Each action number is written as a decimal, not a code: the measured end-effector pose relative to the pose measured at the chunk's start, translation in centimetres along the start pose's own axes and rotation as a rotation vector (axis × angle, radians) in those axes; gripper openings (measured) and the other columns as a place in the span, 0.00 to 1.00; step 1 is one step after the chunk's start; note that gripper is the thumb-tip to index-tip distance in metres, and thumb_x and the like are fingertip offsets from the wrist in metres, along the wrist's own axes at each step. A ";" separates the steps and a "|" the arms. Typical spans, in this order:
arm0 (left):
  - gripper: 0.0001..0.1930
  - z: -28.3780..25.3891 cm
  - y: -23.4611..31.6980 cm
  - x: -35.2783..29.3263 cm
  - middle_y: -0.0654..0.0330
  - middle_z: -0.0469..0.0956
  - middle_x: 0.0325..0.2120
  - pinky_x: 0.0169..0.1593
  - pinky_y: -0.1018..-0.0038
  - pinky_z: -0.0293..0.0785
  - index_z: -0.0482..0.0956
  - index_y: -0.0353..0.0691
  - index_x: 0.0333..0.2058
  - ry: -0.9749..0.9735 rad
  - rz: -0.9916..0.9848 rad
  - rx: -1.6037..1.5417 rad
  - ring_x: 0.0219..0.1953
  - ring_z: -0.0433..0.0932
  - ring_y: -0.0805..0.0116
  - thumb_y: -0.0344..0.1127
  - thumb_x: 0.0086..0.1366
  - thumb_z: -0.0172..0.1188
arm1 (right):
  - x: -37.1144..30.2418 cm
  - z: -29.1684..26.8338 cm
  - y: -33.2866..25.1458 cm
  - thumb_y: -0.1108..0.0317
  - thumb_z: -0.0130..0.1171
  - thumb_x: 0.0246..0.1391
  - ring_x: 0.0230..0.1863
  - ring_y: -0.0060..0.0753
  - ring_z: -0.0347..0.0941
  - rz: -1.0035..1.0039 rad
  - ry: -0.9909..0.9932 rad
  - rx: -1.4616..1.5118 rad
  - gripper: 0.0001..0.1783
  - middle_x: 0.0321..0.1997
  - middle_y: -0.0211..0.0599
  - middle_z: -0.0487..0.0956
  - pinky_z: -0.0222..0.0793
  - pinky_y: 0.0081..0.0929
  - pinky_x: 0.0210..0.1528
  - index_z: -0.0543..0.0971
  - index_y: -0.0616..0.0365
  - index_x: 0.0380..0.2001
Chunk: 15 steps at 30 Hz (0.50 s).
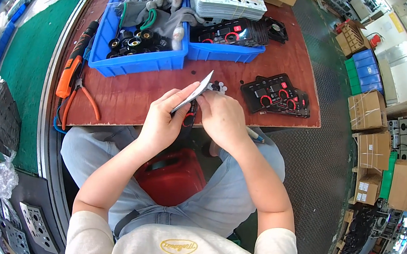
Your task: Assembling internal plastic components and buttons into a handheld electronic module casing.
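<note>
Both hands meet at the near edge of the brown wooden surface (129,98). Left hand (162,121) closed around a thin white sheet (193,93), tilted up on edge, together with a black panel with red marking (189,117) beneath it. Right hand (223,119) curled, fingertips pressed on the same panel and sheet; the grip itself is hidden.

Stack of white rectangular sheets with black marks (230,2) at the far edge. Two blue plastic bins: left bin (135,60) holds black round knobs, grey gloves and clear bags; right bin (222,51) holds glossy black panels with red rings. Loose pile of matching black panels (275,95) to the right. Orange-handled pliers (80,94) and orange-black driver (75,59) on the left. Brown cartons (372,148) stacked on the floor, right.
</note>
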<state>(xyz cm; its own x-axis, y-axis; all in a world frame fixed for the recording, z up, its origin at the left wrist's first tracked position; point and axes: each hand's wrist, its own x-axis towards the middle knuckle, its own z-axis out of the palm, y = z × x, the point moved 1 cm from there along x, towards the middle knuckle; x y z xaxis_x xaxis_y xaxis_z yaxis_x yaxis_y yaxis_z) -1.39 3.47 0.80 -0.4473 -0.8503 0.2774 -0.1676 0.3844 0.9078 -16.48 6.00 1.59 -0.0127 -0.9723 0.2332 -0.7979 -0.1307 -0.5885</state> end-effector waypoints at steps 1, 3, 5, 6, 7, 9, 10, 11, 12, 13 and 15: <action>0.24 0.1 0.0 -0.1 0.53 0.75 0.35 0.43 0.75 0.72 0.73 0.39 0.54 0.023 0.031 0.036 0.37 0.76 0.62 0.16 0.59 0.52 | 0.0 0.1 -0.2 0.68 0.50 0.57 0.33 0.58 0.74 0.024 -0.015 0.009 0.08 0.29 0.51 0.78 0.68 0.51 0.34 0.76 0.61 0.32; 0.25 0.2 0.0 -0.2 0.52 0.75 0.34 0.43 0.75 0.71 0.73 0.40 0.54 0.044 0.064 0.072 0.37 0.76 0.60 0.15 0.58 0.52 | 0.1 0.3 -0.6 0.70 0.50 0.55 0.33 0.57 0.74 0.040 -0.029 -0.018 0.07 0.30 0.50 0.78 0.69 0.50 0.34 0.76 0.61 0.32; 0.25 0.3 0.1 -0.2 0.52 0.75 0.35 0.43 0.74 0.72 0.73 0.39 0.54 0.043 0.030 0.111 0.37 0.76 0.59 0.15 0.58 0.52 | 0.0 0.3 -0.7 0.71 0.51 0.53 0.32 0.56 0.75 0.059 -0.041 -0.052 0.06 0.30 0.49 0.78 0.69 0.49 0.33 0.76 0.61 0.32; 0.25 0.4 0.2 -0.1 0.52 0.75 0.35 0.43 0.74 0.72 0.73 0.39 0.54 0.040 0.032 0.109 0.37 0.76 0.59 0.15 0.58 0.52 | -0.2 0.4 -0.8 0.72 0.51 0.50 0.31 0.55 0.75 0.006 0.019 -0.085 0.06 0.30 0.48 0.78 0.70 0.47 0.33 0.76 0.61 0.31; 0.25 0.4 0.3 0.0 0.52 0.75 0.35 0.43 0.74 0.72 0.72 0.39 0.55 0.046 0.023 0.100 0.37 0.76 0.58 0.15 0.58 0.52 | -0.3 0.5 -0.9 0.73 0.52 0.48 0.30 0.53 0.75 -0.048 0.078 -0.114 0.06 0.30 0.47 0.78 0.71 0.46 0.32 0.76 0.61 0.31; 0.26 0.4 0.2 0.1 0.52 0.74 0.35 0.43 0.74 0.72 0.72 0.40 0.55 0.050 0.013 0.093 0.37 0.76 0.58 0.15 0.57 0.52 | -0.2 0.8 -1.3 0.73 0.53 0.46 0.29 0.52 0.75 -0.065 0.092 -0.209 0.07 0.30 0.47 0.78 0.71 0.45 0.32 0.76 0.61 0.31; 0.24 0.2 0.1 0.2 0.53 0.75 0.35 0.43 0.74 0.71 0.72 0.38 0.54 0.050 0.018 0.094 0.36 0.76 0.61 0.16 0.58 0.53 | -0.1 0.9 -1.4 0.73 0.53 0.44 0.29 0.51 0.75 -0.085 0.105 -0.305 0.07 0.30 0.46 0.78 0.72 0.44 0.31 0.76 0.60 0.30; 0.22 0.0 -0.1 0.3 0.54 0.76 0.35 0.42 0.75 0.71 0.73 0.36 0.53 0.050 0.023 0.096 0.36 0.76 0.64 0.17 0.59 0.53 | 0.1 0.9 -1.3 0.72 0.53 0.47 0.30 0.51 0.76 -0.100 0.098 -0.296 0.05 0.29 0.48 0.78 0.71 0.44 0.30 0.75 0.61 0.28; 0.22 -0.3 -0.2 0.2 0.54 0.76 0.35 0.42 0.75 0.71 0.73 0.36 0.53 0.048 0.023 0.099 0.36 0.76 0.64 0.17 0.59 0.53 | 0.2 0.6 -1.0 0.72 0.53 0.47 0.30 0.51 0.76 -0.099 0.100 -0.293 0.05 0.29 0.48 0.78 0.71 0.44 0.30 0.75 0.61 0.28; 0.19 -0.6 -0.5 -0.1 0.56 0.77 0.35 0.42 0.75 0.72 0.74 0.35 0.50 0.005 -0.102 -0.018 0.35 0.75 0.68 0.19 0.60 0.54 | 0.2 0.2 -0.8 0.70 0.53 0.49 0.30 0.51 0.76 -0.080 0.032 -0.197 0.05 0.28 0.49 0.78 0.71 0.44 0.30 0.75 0.61 0.28; 0.11 -1.6 -1.4 -0.3 0.63 0.80 0.32 0.39 0.78 0.73 0.77 0.33 0.44 -0.083 -0.304 -0.231 0.34 0.74 0.79 0.26 0.62 0.59 | 0.3 -0.2 -0.1 0.66 0.52 0.55 0.32 0.52 0.75 -0.052 -0.047 -0.053 0.10 0.26 0.50 0.77 0.69 0.45 0.31 0.75 0.61 0.27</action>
<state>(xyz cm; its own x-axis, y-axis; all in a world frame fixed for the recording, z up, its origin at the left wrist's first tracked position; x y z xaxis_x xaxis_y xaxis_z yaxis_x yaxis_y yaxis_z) 0.37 2.64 -0.04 -0.4792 -0.8771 -0.0331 -0.1055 0.0201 0.9942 -16.47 5.76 1.86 0.0564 -0.9727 0.2251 -0.8274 -0.1718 -0.5348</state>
